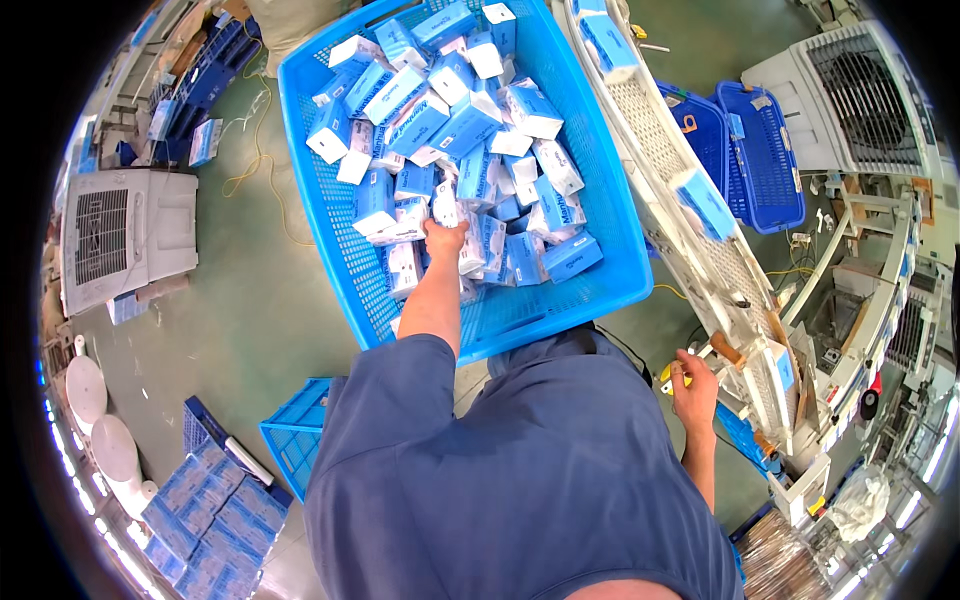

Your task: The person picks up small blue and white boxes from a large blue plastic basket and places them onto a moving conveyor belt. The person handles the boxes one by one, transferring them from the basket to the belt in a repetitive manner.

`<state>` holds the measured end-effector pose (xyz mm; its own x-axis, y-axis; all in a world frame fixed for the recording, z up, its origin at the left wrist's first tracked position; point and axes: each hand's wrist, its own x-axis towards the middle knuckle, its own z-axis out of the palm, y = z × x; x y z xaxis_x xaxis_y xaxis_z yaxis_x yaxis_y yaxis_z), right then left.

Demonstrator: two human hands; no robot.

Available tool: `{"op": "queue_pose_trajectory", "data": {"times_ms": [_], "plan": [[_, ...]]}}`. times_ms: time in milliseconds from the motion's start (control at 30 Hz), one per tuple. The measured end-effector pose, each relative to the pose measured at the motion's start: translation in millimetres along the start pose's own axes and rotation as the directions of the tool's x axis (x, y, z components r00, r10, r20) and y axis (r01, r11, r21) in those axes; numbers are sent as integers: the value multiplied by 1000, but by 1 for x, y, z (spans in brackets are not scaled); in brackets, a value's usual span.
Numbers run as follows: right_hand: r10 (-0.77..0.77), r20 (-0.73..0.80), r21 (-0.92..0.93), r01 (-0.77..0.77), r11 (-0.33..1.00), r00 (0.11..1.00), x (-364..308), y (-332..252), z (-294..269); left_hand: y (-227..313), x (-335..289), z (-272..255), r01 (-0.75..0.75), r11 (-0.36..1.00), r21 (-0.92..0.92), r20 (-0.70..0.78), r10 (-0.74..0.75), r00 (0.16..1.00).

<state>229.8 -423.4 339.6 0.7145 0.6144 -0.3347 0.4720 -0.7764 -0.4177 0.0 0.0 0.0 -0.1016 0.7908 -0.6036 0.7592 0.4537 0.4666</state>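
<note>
Inside a large light-blue plastic crate, blue-and-white soft packs, which look like tissue packs, lie in a loose heap. My left hand reaches over the crate's near side into the heap. Its fingers are closed on the end of a mostly white tissue pack, with other packs pressed around it. My right hand is low beside my right hip, left of the conveyor. Its fingers are curled, and a small yellow object shows against the fingertips; its kind is unclear.
A pale conveyor runs along the right side, with several packs spaced on it. Dark-blue baskets stand beyond it. Another blue crate is at my lower left, near stacked blue packages. White cooler-like units stand at both sides.
</note>
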Motion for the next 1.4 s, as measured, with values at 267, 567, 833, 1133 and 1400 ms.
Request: {"op": "queue_pose_trajectory", "data": {"times_ms": [267, 567, 833, 1133, 1400], "plan": [[-188, 75, 207, 169, 964, 979, 59, -33, 17, 33, -123, -85, -342, 935, 99, 38, 339, 940], [-509, 487, 532, 222, 817, 710, 141, -71, -2, 107, -313, -129, -999, -34, 9, 434, 901, -26], [-509, 362, 505, 295, 811, 781, 151, -12, -50, 137, -360, -98, -1000, 28, -5, 314, 949, 25], [-514, 180, 930, 25, 366, 839, 143, 3, -83, 192, -396, -79, -548, 459, -699, 277, 881, 384], [-556, 108, 911, 142, 387, 824, 130, -22, -84, 219, -416, -106, -887, 229, -400, 108, 973, 203]]}}
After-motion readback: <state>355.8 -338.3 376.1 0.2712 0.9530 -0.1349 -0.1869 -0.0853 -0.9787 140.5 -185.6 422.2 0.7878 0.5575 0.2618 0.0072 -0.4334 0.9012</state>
